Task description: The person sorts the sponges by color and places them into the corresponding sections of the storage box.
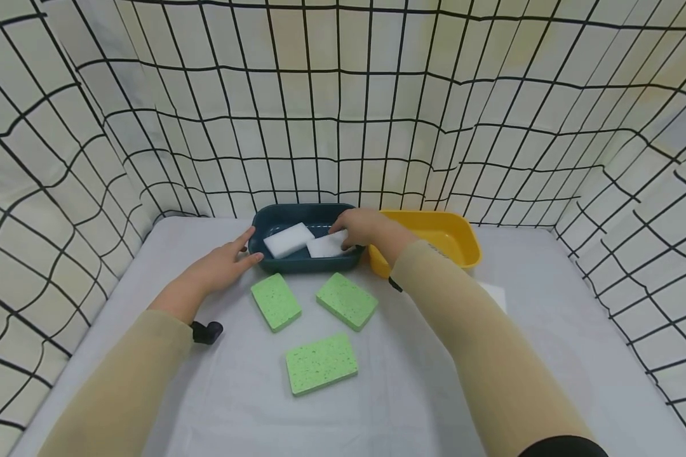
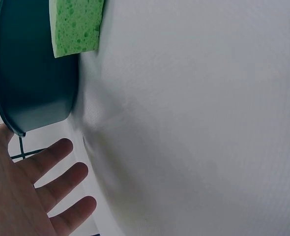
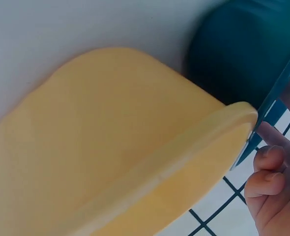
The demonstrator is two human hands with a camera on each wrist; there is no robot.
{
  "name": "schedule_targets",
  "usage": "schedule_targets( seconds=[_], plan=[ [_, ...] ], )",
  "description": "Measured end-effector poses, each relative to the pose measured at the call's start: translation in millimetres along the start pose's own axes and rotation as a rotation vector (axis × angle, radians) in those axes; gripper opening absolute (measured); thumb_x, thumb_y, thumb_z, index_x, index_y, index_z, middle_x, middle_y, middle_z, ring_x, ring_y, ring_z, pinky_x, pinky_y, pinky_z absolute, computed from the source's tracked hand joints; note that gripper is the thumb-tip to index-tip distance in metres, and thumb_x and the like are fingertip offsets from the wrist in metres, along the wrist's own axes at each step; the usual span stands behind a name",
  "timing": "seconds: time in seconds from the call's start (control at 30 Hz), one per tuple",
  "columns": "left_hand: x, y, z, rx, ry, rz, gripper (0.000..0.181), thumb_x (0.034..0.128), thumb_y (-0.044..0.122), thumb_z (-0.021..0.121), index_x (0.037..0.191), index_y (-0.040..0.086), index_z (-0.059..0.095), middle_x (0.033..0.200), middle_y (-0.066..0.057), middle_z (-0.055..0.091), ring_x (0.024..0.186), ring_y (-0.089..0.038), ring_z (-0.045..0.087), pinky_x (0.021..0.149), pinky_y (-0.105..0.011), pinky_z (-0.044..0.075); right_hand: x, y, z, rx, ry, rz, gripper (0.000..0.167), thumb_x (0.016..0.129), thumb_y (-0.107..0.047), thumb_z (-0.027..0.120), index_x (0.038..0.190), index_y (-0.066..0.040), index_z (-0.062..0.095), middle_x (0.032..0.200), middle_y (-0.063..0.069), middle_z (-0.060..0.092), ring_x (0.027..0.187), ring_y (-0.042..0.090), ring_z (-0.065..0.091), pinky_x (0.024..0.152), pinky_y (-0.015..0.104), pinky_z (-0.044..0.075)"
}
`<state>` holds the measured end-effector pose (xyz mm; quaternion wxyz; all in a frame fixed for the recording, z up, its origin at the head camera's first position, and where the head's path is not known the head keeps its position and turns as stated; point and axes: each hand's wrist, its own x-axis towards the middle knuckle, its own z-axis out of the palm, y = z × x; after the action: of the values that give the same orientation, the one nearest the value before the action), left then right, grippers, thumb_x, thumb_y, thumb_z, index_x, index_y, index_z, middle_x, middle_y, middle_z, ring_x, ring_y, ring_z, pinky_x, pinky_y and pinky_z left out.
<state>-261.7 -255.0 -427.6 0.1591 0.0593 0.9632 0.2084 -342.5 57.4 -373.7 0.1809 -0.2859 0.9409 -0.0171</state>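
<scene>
A dark teal tray point(image 1: 305, 265) holds two white sponges, the left one point(image 1: 288, 240) and the right one point(image 1: 327, 246), slightly tilted. At the tray's left end, my left hand point(image 1: 220, 266) touches the rim with thumb and a finger; its other fingers are spread in the left wrist view. My right hand point(image 1: 366, 228) reaches over the right end and pinches the right white sponge by its right end. Two of its fingers look curled in the right wrist view. Three green sponges lie in front of the tray: left point(image 1: 276, 302), right point(image 1: 347, 301) and nearest point(image 1: 322, 364).
A yellow tray point(image 1: 463, 244) stands against the right end of the teal one, partly under my right forearm. Something flat and white point(image 1: 494, 296) lies partly behind my right sleeve. Black netting point(image 1: 337, 120) rises around the back and sides of the white-covered table point(image 1: 234, 406).
</scene>
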Motion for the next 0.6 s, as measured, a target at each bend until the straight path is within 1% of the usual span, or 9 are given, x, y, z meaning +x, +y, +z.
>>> schedule_targets(
  seconds=[0.17, 0.37, 0.47, 0.6],
  plan=[
    [-0.7, 1.6, -0.9, -0.003, -0.006, 0.007, 0.085, 0.0963, 0.072, 0.031, 0.158, 0.032, -0.012, 0.157, -0.023, 0.031, 0.143, -0.051, 0.021, 0.109, -0.072, 0.018, -3.2, 4, 0, 0.004, 0.014, -0.005, 0.046, 0.093, -0.03, 0.072, 0.137, -0.029, 0.061, 0.147, 0.002, 0.049, 0.134, 0.024, 0.043, 0.113, 0.045, 0.036],
    [-3.6, 5.1, -3.2, -0.008, -0.006, 0.009, 0.084, 0.0973, 0.071, 0.03, 0.158, 0.031, -0.012, 0.157, -0.024, 0.03, 0.143, -0.052, 0.02, 0.11, -0.072, 0.017, -6.7, 7, -4, 0.02, 0.077, -0.039, 0.049, 0.091, -0.033, 0.074, 0.138, -0.03, 0.06, 0.144, 0.001, 0.052, 0.132, 0.023, 0.046, 0.109, 0.045, 0.04],
    [-4.7, 6.3, -3.8, -0.002, -0.007, 0.013, 0.084, 0.0979, 0.07, 0.029, 0.158, 0.03, -0.012, 0.157, -0.025, 0.03, 0.143, -0.052, 0.019, 0.11, -0.072, 0.017, -9.0, 7, -7, 0.046, 0.103, -0.054, 0.051, 0.091, -0.033, 0.074, 0.139, -0.03, 0.06, 0.145, 0.001, 0.052, 0.133, 0.024, 0.045, 0.11, 0.046, 0.039],
    [-4.9, 6.7, -3.3, -0.005, -0.014, 0.016, 0.084, 0.0983, 0.069, 0.029, 0.159, 0.028, -0.012, 0.157, -0.026, 0.029, 0.143, -0.053, 0.019, 0.11, -0.072, 0.016, -13.1, 7, -10, 0.082, 0.117, -0.062, 0.052, 0.091, -0.033, 0.074, 0.14, -0.031, 0.059, 0.146, 0.003, 0.05, 0.134, 0.026, 0.044, 0.112, 0.047, 0.037]
  ],
)
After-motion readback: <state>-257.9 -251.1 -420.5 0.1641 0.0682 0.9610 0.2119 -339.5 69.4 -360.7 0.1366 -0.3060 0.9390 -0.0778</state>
